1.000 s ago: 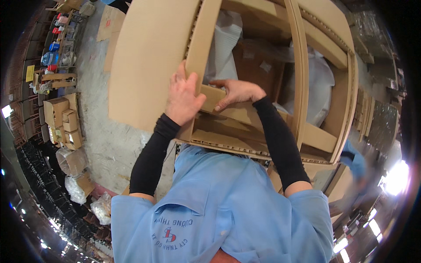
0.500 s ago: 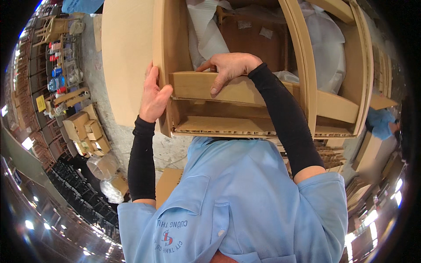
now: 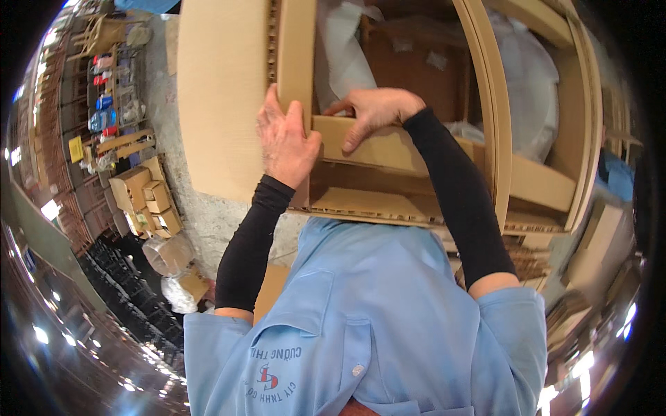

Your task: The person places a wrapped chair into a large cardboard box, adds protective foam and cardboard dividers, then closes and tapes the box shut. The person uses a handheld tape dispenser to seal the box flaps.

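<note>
Right, the big cardboard carton (image 3: pixel 229 104) is the thing in hand: open-topped, tipped toward the person, filling the upper middle of the head view. Everything else can be placed from it. Across its mouth runs a cardboard strip (image 3: pixel 395 149), a flat insert whose long axis lies left to right, reaching from the carton's left wall toward its right wall.

The left hand (image 3: pixel 284 142) is clamped on that left wall's upright edge, fingers wrapped over the top, thumb pressed against the near corner where the strip meets the wall. The right hand (image 3: pixel 371 111) sits on the strip's upper edge just right of that corner, fingers curled down over it, grasping the strip itself. So the strip stretches away rightward from both hands, with the right hand on it and the left hand right beside its end, the two hands nearly touching.

Deeper inside the carton, beyond the strip, there's crumpled white plastic wrap (image 3: pixel 531 90) and a brown inner panel (image 3: pixel 409 55). A curved cardboard rib (image 3: pixel 485 104) crosses the carton's right half.

Below the carton hangs the person's light blue shirt (image 3: pixel 388 298), black sleeves (image 3: pixel 458 201) running up to the hands. Left of the carton, on the concrete floor (image 3: pixel 187 208), sit small cardboard boxes (image 3: pixel 146 197), and farther left coloured bottles (image 3: pixel 100 104).
</note>
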